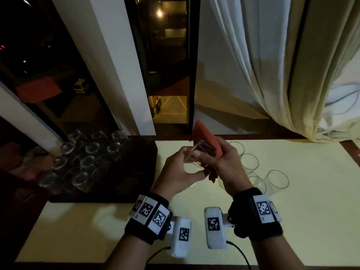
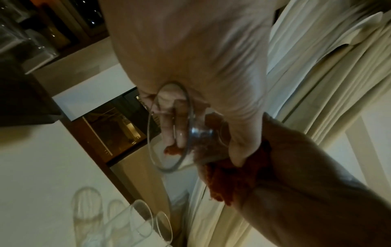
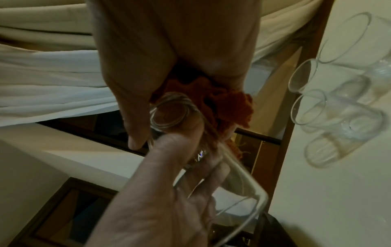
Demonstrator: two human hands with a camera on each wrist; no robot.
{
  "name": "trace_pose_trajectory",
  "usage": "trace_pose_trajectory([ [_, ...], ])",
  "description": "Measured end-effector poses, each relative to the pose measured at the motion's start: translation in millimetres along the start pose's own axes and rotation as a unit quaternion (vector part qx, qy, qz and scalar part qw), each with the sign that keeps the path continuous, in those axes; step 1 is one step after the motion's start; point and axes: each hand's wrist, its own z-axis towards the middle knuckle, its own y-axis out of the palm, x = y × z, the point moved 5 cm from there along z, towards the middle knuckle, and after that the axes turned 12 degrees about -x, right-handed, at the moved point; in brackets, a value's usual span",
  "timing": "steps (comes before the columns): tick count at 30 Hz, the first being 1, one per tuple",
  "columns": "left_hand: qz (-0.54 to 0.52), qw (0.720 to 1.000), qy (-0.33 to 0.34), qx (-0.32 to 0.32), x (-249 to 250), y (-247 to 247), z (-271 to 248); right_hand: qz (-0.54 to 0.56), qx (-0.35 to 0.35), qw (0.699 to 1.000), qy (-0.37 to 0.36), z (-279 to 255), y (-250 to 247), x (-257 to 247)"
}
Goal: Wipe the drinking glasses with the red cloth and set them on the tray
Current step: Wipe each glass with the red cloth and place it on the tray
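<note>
While your left hand [image 1: 176, 168] grips the glass [image 1: 196, 155], your right hand [image 1: 224, 162] holds the red cloth [image 1: 205, 136] against it.

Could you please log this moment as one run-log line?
step: wiping | left hand: holds drinking glass | right hand: grips red cloth against glass | tray: holds inverted glasses

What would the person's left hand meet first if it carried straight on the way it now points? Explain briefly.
Most likely the right hand with the red cloth: the left hand points up and right, gripping the glass between them. Depth unclear.
</note>
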Motion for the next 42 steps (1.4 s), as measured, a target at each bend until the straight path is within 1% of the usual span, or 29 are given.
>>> trace_pose_trajectory([
  [1, 0.001, 1.0, 0.008, 0.014, -0.2, 0.0, -0.4, 0.009, 0.005, 1.0, 0.009, 0.5, -0.4, 1.8],
  [3, -0.024, 0.999, -0.004, 0.03, -5.5, 0.6, -1.0, 0.042, 0.006, 0.999, 0.029, 0.6, 0.5, 4.5],
  [5, -0.108, 0.993, -0.014, 0.034, -8.9, 2.2, -2.1, 0.077, -0.019, 0.996, 0.031, -0.2, 4.3, 6.1],
  [8, -0.242, 0.969, -0.022, 0.036, -4.4, 4.4, -5.3, 0.127, -0.065, 0.989, 0.033, -2.9, 10.6, 12.4],
  [11, -0.322, 0.946, -0.022, 0.041, 4.8, 4.7, -8.3, 0.149, -0.086, 0.984, 0.034, -4.2, 16.1, 18.3],
  [15, -0.308, 0.951, -0.003, 0.025, 12.9, 6.7, -9.0, 0.133, -0.118, 0.984, 0.022, -2.8, 20.6, 20.5],
  [17, -0.32, 0.948, -0.003, 0.004, 10.1, 9.4, -10.2, 0.129, -0.131, 0.983, 0.017, -2.5, 19.6, 22.2],
  [20, -0.332, 0.943, -0.012, -0.007, 5.4, 8.2, -12.0, 0.132, -0.128, 0.983, 0.012, -1.3, 15.5, 23.7],
  [22, -0.352, 0.936, -0.011, 0.014, 0.6, 2.7, -13.6, 0.128, -0.121, 0.984, -0.006, -2.3, 11.3, 22.2],
  [24, -0.379, 0.923, 0.013, 0.055, -5.8, -8.4, -13.5, 0.112, -0.116, 0.987, -0.016, -2.2, 6.2, 21.3],
  [25, -0.387, 0.92, 0.026, 0.062, -9.3, -14.3, -12.9, 0.102, -0.118, 0.988, -0.017, -1.4, 3.7, 21.1],
  [26, -0.387, 0.92, 0.033, 0.056, -13.2, -19.5, -11.8, 0.093, -0.128, 0.987, -0.018, -0.8, 2.1, 20.1],
  [27, -0.381, 0.923, 0.04, 0.036, -14.1, -23.1, -11.4, 0.089, -0.14, 0.986, -0.019, 0.0, 1.4, 19.3],
  [30, -0.351, 0.934, 0.049, -0.039, -12.0, -25.2, -10.7, 0.09, -0.156, 0.983, -0.019, 1.5, 0.0, 17.0],
  [32, -0.342, 0.938, 0.036, -0.036, -12.3, -26.2, -9.9, 0.089, -0.133, 0.987, -0.016, 1.4, -0.5, 15.1],
  [35, -0.335, 0.942, 0.023, -0.008, -13.8, -30.9, -9.7, 0.105, -0.055, 0.993, -0.015, 1.6, -5.2, 17.0],
  [39, -0.358, 0.932, 0.013, 0.057, -21.7, -38.8, -12.7, 0.152, 0.013, 0.988, 0.029, 1.6, -19.4, 24.3],
  [40, -0.367, 0.927, 0.012, 0.07, -23.9, -40.4, -13.2, 0.176, 0.023, 0.984, 0.029, 1.1, -23.0, 23.2],
  [42, -0.384, 0.92, 0.008, 0.078, -26.4, -41.0, -12.7, 0.217, 0.02, 0.976, 0.026, -0.7, -23.4, 19.2],
])
